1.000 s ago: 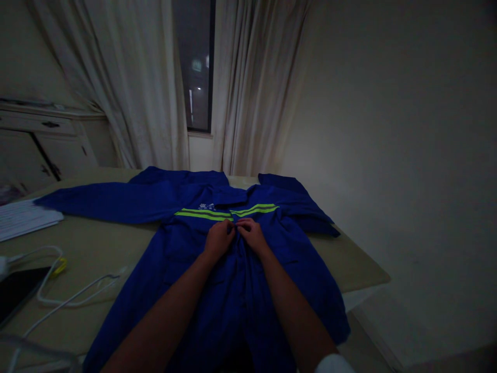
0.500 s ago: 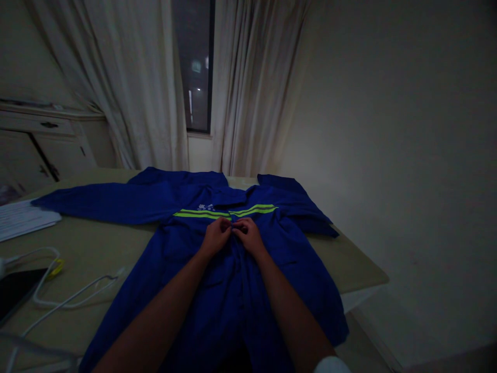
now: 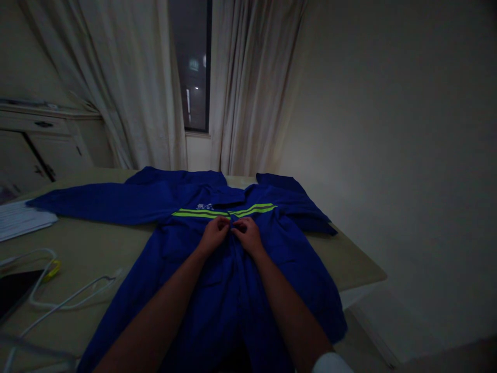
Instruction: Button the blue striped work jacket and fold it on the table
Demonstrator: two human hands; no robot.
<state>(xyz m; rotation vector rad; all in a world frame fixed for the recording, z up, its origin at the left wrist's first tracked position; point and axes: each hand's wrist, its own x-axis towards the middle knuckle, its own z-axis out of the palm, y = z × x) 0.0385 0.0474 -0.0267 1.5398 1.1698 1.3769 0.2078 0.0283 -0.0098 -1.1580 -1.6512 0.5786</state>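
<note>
A blue work jacket (image 3: 186, 311) with yellow-green chest stripes and a small white logo lies spread on the table, its collar at the far end. Just below the stripes, my left hand (image 3: 216, 233) pinches the jacket's front edge. My right hand (image 3: 248, 234) grips the facing edge close beside it, thumb and forefinger curled together. Between the fingertips there is a narrow gap, and any button or fastener there is too small and dark to make out. Below my hands the front placket hangs loosely toward me.
The table (image 3: 93, 248) carries papers (image 3: 25, 220), a dark phone (image 3: 19, 290) and a white cable (image 3: 58, 305) on the left. Its right edge ends near a bare wall (image 3: 388, 155). Curtains (image 3: 256, 93) and a cabinet (image 3: 58, 140) stand behind.
My hands stay at the same spot on the jacket front, and the fingertips have drawn slightly apart. The whole view has shifted a little.
</note>
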